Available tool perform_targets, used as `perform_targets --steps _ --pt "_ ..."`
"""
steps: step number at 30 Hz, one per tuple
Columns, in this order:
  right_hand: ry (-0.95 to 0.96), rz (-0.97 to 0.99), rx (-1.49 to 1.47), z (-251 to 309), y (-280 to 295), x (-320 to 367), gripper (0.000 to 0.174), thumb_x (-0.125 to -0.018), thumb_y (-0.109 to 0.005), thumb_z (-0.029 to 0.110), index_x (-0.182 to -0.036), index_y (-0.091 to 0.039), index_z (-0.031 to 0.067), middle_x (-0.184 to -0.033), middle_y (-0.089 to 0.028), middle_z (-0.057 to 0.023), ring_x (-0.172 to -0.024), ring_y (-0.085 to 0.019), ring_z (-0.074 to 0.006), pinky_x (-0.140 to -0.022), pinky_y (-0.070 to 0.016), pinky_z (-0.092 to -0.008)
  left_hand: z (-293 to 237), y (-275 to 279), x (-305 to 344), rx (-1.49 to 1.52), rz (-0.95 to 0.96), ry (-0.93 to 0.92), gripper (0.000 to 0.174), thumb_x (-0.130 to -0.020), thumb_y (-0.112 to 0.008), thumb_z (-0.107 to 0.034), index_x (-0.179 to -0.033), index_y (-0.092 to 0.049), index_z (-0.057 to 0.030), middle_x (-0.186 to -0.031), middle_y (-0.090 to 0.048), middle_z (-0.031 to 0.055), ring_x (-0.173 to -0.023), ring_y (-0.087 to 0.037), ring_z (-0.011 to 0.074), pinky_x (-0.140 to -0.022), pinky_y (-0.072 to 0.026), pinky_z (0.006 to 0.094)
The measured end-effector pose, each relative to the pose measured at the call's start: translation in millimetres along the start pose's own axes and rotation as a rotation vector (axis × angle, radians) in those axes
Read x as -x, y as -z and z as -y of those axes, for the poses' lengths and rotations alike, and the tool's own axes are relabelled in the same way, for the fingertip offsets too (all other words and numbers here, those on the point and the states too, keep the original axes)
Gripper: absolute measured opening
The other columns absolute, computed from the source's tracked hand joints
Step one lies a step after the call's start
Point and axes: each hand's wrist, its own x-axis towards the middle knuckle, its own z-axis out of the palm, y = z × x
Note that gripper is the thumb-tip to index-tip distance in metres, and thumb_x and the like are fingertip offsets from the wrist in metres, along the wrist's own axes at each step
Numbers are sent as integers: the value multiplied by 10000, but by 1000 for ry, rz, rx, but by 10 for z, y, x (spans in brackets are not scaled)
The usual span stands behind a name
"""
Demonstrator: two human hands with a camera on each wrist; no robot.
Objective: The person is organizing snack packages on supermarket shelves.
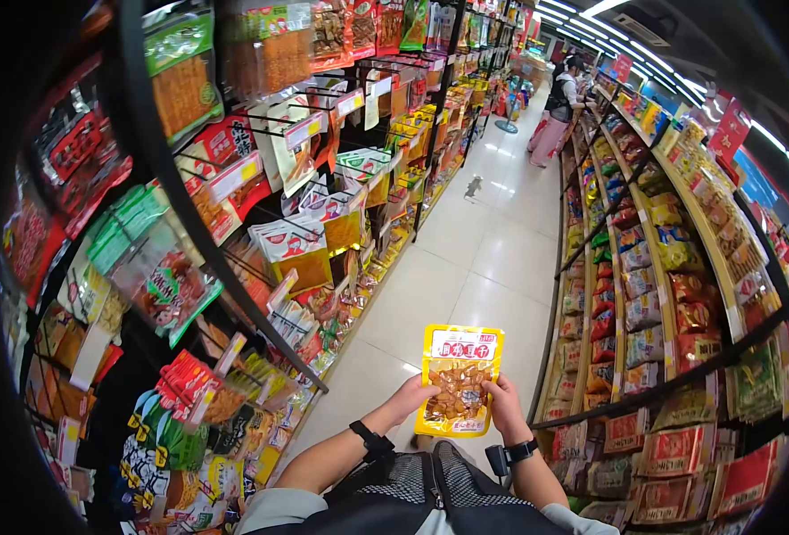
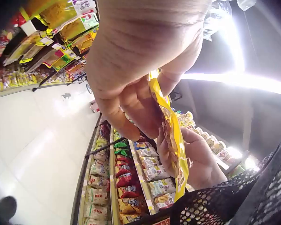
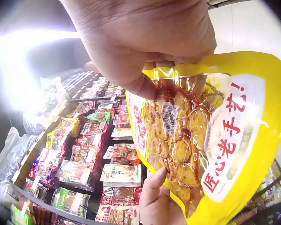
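Note:
A flat, yellow-edged snack packet [image 1: 457, 382] with a clear window over brown pieces is held upright in front of the body. My left hand [image 1: 410, 398] pinches its left edge, thumb on the front. On the opposite edge, my right hand [image 1: 506, 406] grips it the same way. Seen from the left wrist, the packet [image 2: 171, 126] is nearly edge-on, with the left hand's [image 2: 136, 70] fingers behind it. The right wrist view shows the packet's printed front [image 3: 192, 136], the right hand [image 3: 150, 42] at its top and the left thumb [image 3: 154, 187] below.
Hanging snack packs [image 1: 305, 250] fill the rack on the left. Tiered shelves [image 1: 631, 285] of bagged snacks run along the right. Between them a tiled aisle floor [image 1: 493, 241] leads away to a person [image 1: 555, 111] standing by the right shelves.

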Motion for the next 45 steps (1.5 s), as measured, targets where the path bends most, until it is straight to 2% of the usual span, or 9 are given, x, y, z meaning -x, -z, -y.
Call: perform_targets --steps 7,15,26,27,30,35,42,43,45 --pt "-1 75 -79 259 212 -1550 168 -923 -589 36 -1092 -595 39 -900 -618 3 -745 -561 -82 -677 -470 -243 -511 283 -1353 -28 -53 -3 411 -941 -535 -80 -1345 -498 -13 -1275 -603 73 -1155 -590 158 -1015 -471 337" --pt "79 79 -66 1301 669 -3466 153 -918 -594 25 -1070 -591 40 -877 -616 -1 -707 -558 -83 -646 -467 -240 -1429 282 -3351 -89 -72 -65 424 -951 -546 -89 -1364 -495 -8 -1284 -599 79 -1165 -583 164 -1023 -461 330" --pt "58 12 -112 2006 1343 -5273 148 -907 -577 -10 -1048 -582 35 -866 -612 -15 -706 -564 -110 -649 -472 -248 -2112 192 -5371 -45 -82 11 419 -944 -543 -93 -1354 -508 -19 -1262 -612 76 -1129 -601 153 -995 -479 334" --pt "59 -1 -110 2068 1421 -5452 158 -902 -577 -14 -1053 -579 35 -874 -613 -22 -714 -566 -113 -659 -475 -254 -2195 174 -5580 -44 -80 44 439 -941 -547 -71 -1372 -488 -10 -1301 -587 86 -1185 -570 167 -1032 -455 339" --pt "68 -16 -109 2226 1731 -6082 173 -901 -575 -16 -1067 -575 34 -885 -615 -26 -726 -572 -117 -671 -479 -264 -2243 260 -6391 -28 -8 36 436 -941 -547 -74 -1368 -492 -11 -1293 -593 87 -1173 -579 168 -1024 -461 338" --pt "103 -75 -60 2879 2111 -7316 164 -903 -575 -18 -1056 -570 40 -900 -621 -33 -747 -578 -125 -688 -483 -278 -2566 371 -8008 -1 91 -53 406 -926 -562 -114 -1320 -536 -21 -1189 -635 72 -1041 -617 142 -918 -506 310" --pt "140 -130 -24 3822 2286 -8634 147 -907 -562 -19 -1043 -579 35 -879 -617 -32 -701 -566 -124 -652 -469 -263 -3370 412 -9560 9 126 -71 343 -921 -572 -127 -1249 -568 -26 -1087 -645 44 -931 -620 125 -816 -519 287" --pt "136 -129 -28 3884 2319 -8797 150 -907 -564 -19 -1047 -580 35 -879 -617 -30 -702 -565 -122 -652 -467 -260 -3511 447 -9699 -17 157 -8 403 -929 -551 -74 -1324 -516 -2 -1221 -620 75 -1087 -612 158 -962 -500 327" --pt "125 -140 -65 4056 2444 -9043 156 -906 -566 -17 -1052 -581 37 -870 -613 -23 -703 -562 -114 -655 -461 -248 -3653 335 -9955 -53 122 -18 396 -928 -557 -75 -1316 -519 -5 -1211 -623 69 -1077 -613 154 -956 -502 326"
